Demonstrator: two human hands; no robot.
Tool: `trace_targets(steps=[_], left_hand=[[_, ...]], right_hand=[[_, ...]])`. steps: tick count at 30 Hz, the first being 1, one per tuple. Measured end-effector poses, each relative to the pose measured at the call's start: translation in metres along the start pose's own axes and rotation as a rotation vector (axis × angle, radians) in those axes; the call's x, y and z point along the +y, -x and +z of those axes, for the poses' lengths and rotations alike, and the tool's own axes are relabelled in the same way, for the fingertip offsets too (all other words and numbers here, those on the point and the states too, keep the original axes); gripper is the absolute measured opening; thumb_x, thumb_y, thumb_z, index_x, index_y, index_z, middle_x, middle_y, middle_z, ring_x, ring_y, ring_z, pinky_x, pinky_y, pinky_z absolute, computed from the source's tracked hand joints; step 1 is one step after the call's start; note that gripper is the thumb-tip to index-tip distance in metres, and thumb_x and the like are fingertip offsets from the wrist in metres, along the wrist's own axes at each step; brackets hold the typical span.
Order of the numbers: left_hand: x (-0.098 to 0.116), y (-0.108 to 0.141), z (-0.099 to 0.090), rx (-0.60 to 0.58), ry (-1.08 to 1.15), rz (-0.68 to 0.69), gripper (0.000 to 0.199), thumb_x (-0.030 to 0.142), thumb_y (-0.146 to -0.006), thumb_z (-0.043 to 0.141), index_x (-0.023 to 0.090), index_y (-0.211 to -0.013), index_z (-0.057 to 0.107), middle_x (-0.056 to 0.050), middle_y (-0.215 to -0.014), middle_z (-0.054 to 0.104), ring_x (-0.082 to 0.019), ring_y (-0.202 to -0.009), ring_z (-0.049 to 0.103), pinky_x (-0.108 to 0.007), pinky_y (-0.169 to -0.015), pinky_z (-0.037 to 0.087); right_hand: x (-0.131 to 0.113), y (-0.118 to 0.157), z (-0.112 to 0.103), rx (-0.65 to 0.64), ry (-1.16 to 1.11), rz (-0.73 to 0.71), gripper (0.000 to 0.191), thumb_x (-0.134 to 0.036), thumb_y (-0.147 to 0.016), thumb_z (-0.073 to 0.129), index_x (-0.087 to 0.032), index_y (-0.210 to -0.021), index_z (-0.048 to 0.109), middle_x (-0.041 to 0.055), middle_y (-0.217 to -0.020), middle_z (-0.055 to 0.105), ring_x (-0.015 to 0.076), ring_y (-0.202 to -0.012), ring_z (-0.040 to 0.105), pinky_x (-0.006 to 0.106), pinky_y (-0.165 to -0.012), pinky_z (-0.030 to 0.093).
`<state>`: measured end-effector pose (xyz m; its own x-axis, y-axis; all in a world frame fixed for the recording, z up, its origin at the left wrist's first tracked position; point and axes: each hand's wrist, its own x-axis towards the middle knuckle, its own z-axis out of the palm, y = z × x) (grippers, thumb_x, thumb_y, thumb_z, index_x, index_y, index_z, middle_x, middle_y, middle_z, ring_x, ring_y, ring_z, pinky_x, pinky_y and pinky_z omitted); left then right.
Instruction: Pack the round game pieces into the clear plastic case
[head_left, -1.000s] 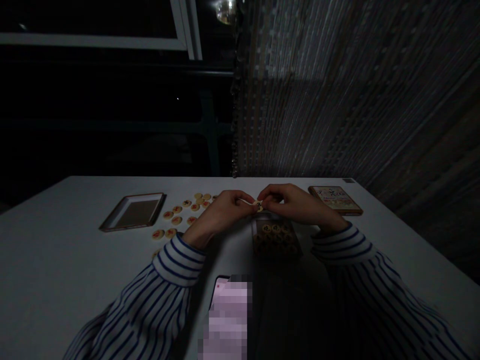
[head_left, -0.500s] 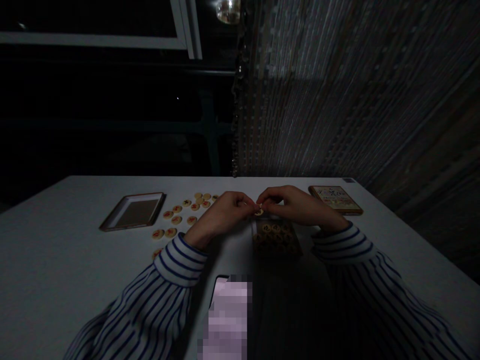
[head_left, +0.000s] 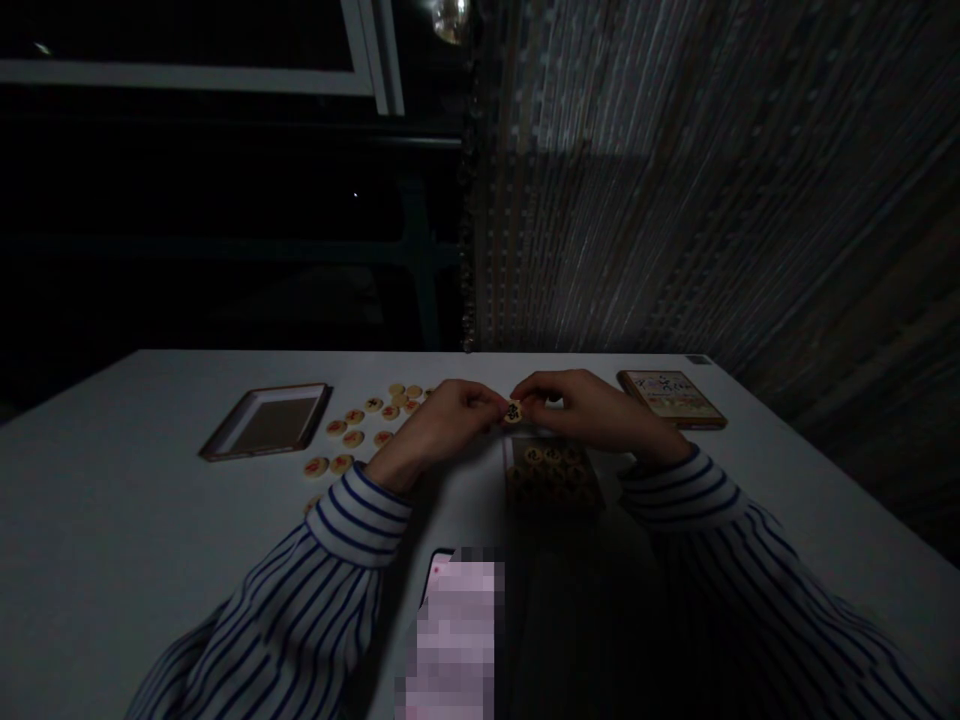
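Head view: left hand (head_left: 448, 424) and right hand (head_left: 589, 412) arch inward, fingertips pinched on one disc (head_left: 513, 411) bearing a black character. Lettering on the box (head_left: 670, 398) is illegible.

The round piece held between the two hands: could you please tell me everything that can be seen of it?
The round piece is a small, pale disc, perhaps wooden, with a dark character on the face turned toward the camera, too blurred to read. It is tilted up on edge, raised off the white table, with the left hand and right hand touching it from either side. In the view it appears just above the box.
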<state>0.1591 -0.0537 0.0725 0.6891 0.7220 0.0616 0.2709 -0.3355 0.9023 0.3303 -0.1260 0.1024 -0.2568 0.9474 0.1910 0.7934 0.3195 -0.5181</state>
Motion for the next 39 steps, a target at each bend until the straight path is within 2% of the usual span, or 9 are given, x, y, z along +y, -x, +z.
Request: trace_targets(steps=[7, 18, 26, 30, 34, 39], left_hand=[[0.002, -0.001, -0.002, 0.026, -0.004, -0.003, 0.023, 0.031, -0.073, 0.050, 0.014, -0.079, 0.065, -0.005, -0.076, 0.066, -0.013, -0.065, 0.056, -0.026, -0.062, 0.044], [0.005, 0.000, -0.001, 0.003, -0.039, -0.009, 0.023, 0.028, -0.074, 0.048, 0.013, -0.083, 0.064, -0.006, -0.077, 0.066, -0.013, -0.065, 0.056, -0.025, -0.061, 0.043], [-0.003, -0.003, -0.007, 0.085, -0.210, 0.016, 0.028, 0.031, -0.074, 0.048, 0.013, -0.088, 0.063, -0.006, -0.078, 0.066, -0.014, -0.066, 0.058, -0.024, -0.060, 0.042], [-0.002, -0.001, -0.013, 0.128, -0.382, 0.023, 0.031, 0.036, -0.075, 0.047, 0.015, -0.091, 0.063, -0.007, -0.083, 0.067, -0.017, -0.073, 0.059, -0.026, -0.062, 0.041], [-0.003, 0.001, -0.019, 0.116, -0.597, 0.039, 0.030, 0.036, -0.077, 0.045, 0.017, -0.089, 0.064, -0.009, -0.093, 0.066, -0.021, -0.085, 0.059, -0.028, -0.071, 0.041], [-0.004, 0.005, -0.021, 0.111, -0.759, -0.012, 0.031, 0.037, -0.078, 0.043, 0.018, -0.093, 0.063, -0.009, -0.095, 0.065, -0.022, -0.088, 0.058, -0.029, -0.074, 0.040]], right_hand=[[-0.003, -0.002, 0.002, 0.021, 0.129, -0.062, 0.031, -0.036, -0.077, 0.051, -0.017, -0.101, 0.060, 0.0059, -0.092, 0.063, 0.0171, -0.084, 0.056, 0.028, -0.074, 0.040], [-0.004, -0.001, 0.002, -0.013, 0.260, -0.067, 0.029, -0.034, -0.078, 0.050, -0.019, -0.100, 0.061, 0.0058, -0.094, 0.064, 0.0184, -0.087, 0.055, 0.028, -0.077, 0.038], [0.004, -0.003, 0.005, -0.107, 0.225, 0.024, 0.028, -0.032, -0.076, 0.050, -0.018, -0.097, 0.063, 0.0052, -0.085, 0.066, 0.0159, -0.076, 0.058, 0.025, -0.067, 0.039], [0.012, -0.004, 0.011, -0.159, 0.274, 0.045, 0.027, -0.031, -0.077, 0.048, -0.019, -0.094, 0.064, 0.0047, -0.080, 0.066, 0.0148, -0.069, 0.057, 0.023, -0.058, 0.037], [0.019, -0.006, 0.020, -0.187, 0.359, 0.055, 0.026, -0.032, -0.077, 0.047, -0.019, -0.090, 0.065, 0.0060, -0.078, 0.066, 0.0155, -0.068, 0.057, 0.024, -0.057, 0.035], [0.024, -0.007, 0.030, -0.226, 0.422, 0.052, 0.025, -0.033, -0.077, 0.047, -0.020, -0.089, 0.065, 0.0069, -0.081, 0.066, 0.0173, -0.071, 0.058, 0.025, -0.058, 0.034]])
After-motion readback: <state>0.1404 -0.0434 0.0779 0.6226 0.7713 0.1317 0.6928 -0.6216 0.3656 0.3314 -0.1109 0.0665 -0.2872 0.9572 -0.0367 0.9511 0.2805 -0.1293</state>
